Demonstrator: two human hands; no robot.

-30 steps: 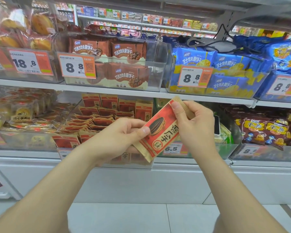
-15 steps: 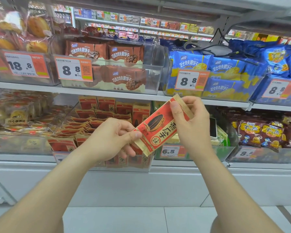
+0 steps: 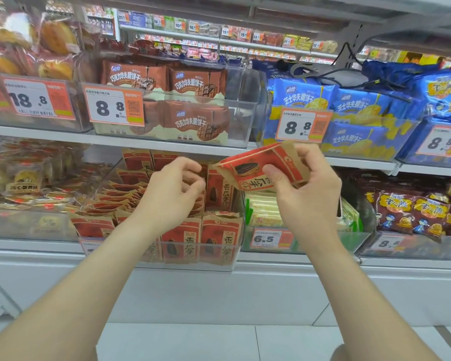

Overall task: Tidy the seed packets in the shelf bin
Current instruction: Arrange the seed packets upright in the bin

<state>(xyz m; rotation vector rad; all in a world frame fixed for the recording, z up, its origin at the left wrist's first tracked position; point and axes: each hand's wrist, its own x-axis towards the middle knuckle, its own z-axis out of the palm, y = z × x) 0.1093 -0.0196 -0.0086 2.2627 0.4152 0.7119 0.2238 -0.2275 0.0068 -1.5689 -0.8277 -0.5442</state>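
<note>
My right hand (image 3: 305, 188) grips a red and tan seed packet (image 3: 248, 169) printed with a dark sunflower seed, tilted nearly flat above the right end of the clear shelf bin (image 3: 167, 261). Inside the bin stand several matching seed packets (image 3: 219, 188); those at its left side lie slumped in a fanned pile (image 3: 117, 199). My left hand (image 3: 175, 191) hovers over the middle of the bin with fingers loosely curled and nothing in it, apart from the held packet.
The upper shelf edge (image 3: 167, 145) runs close above the bin. A neighbouring bin with green-white packs and a 6.5 price tag (image 3: 267, 239) sits right of it. Brown wafer packs (image 3: 188, 121) and blue wafer packs (image 3: 349, 136) fill the shelf above.
My left hand let go of the packet's lower end and moved left toward the bin. My right hand turned the packet from a steep diagonal to nearly flat and lifted it.
</note>
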